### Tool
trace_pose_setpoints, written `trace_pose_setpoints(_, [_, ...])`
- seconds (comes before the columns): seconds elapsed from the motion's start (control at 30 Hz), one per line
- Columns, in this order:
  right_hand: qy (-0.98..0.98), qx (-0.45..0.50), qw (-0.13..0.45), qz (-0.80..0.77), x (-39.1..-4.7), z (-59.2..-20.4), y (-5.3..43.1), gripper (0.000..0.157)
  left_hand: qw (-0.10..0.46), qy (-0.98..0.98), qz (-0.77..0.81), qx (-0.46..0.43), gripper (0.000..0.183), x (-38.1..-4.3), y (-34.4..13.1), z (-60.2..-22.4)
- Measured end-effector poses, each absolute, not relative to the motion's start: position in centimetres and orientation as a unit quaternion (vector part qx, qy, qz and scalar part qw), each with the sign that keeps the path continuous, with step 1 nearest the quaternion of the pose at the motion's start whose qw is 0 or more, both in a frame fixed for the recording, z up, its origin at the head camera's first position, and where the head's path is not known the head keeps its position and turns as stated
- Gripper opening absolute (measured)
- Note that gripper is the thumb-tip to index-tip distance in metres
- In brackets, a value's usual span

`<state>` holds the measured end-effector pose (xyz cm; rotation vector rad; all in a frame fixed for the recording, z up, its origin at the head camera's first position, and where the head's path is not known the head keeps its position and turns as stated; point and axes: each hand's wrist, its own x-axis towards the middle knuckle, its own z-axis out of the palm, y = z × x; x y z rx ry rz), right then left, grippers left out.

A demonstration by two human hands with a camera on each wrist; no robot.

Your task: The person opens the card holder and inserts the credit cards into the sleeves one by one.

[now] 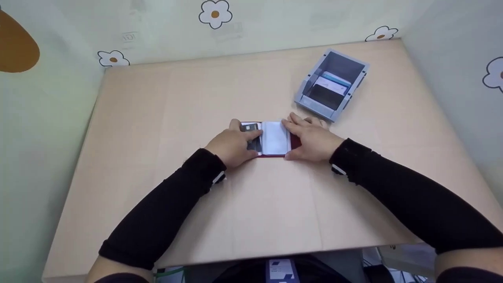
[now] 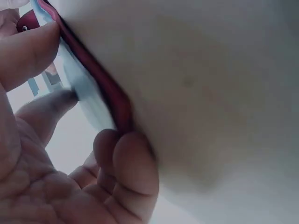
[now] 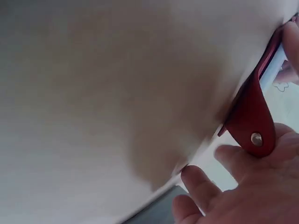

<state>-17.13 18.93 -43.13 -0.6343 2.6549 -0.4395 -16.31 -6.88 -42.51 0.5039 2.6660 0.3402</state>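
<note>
A small red card holder (image 1: 272, 156) lies unfolded on the table, with clear, whitish plastic sleeves (image 1: 275, 137). A dark card (image 1: 253, 144) shows in the left sleeve. My left hand (image 1: 232, 146) grips the left side, thumb at the near edge and index finger on the sleeves; in the left wrist view, other fingertips (image 2: 135, 163) curl at a corner of the holder. My right hand (image 1: 314, 137) rests over the right side, fingers spread, thumb by the near edge. In the right wrist view the red strap (image 3: 252, 116) with a metal snap stands up beside this hand.
Beyond my right hand stands a grey plastic bin (image 1: 334, 118) holding several cards or flat cases, black, white and blue. Light walls with flower drawings border the wooden table (image 1: 169, 110) at the back and sides.
</note>
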Motion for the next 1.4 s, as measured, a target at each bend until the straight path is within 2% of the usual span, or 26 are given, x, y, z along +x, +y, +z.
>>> trace_pose_setpoints(0.27, [0.949, -0.229, 0.179, -0.119, -16.9, -43.0, 18.6, 0.077, 0.192, 0.953, 0.141, 0.186, 0.049, -16.5, -7.5, -42.2])
trace_pose_setpoints(0.53, [0.947, -0.210, 0.174, -0.173, -17.4, -42.9, 18.6, 0.068, 0.193, 0.950, 0.148, 0.193, 0.051, -16.2, -7.7, -42.3])
trace_pose_setpoints(0.7, [0.952, -0.134, 0.105, -0.256, -19.9, -39.7, 19.9, 0.040, 0.184, 0.950, 0.183, 0.175, 0.055, -16.1, -7.9, -42.9])
trace_pose_setpoints(0.83, [0.976, -0.091, 0.069, -0.184, -23.6, -37.2, 22.6, 0.035, 0.176, 0.946, 0.221, 0.156, 0.058, -16.6, -8.3, -43.0])
trace_pose_setpoints(0.93, [0.986, -0.077, 0.092, -0.112, -25.7, -36.8, 24.0, 0.039, 0.176, 0.944, 0.238, 0.144, 0.059, -16.9, -8.4, -42.9])
trace_pose_setpoints(1.13, [0.983, -0.080, 0.167, -0.016, -27.5, -37.3, 23.8, 0.042, 0.178, 0.941, 0.255, 0.131, 0.057, -17.1, -8.5, -43.2])
trace_pose_setpoints(1.4, [0.971, -0.096, 0.207, 0.069, -29.0, -38.9, 23.3, 0.041, 0.177, 0.942, 0.256, 0.130, 0.056, -16.9, -8.4, -43.4])
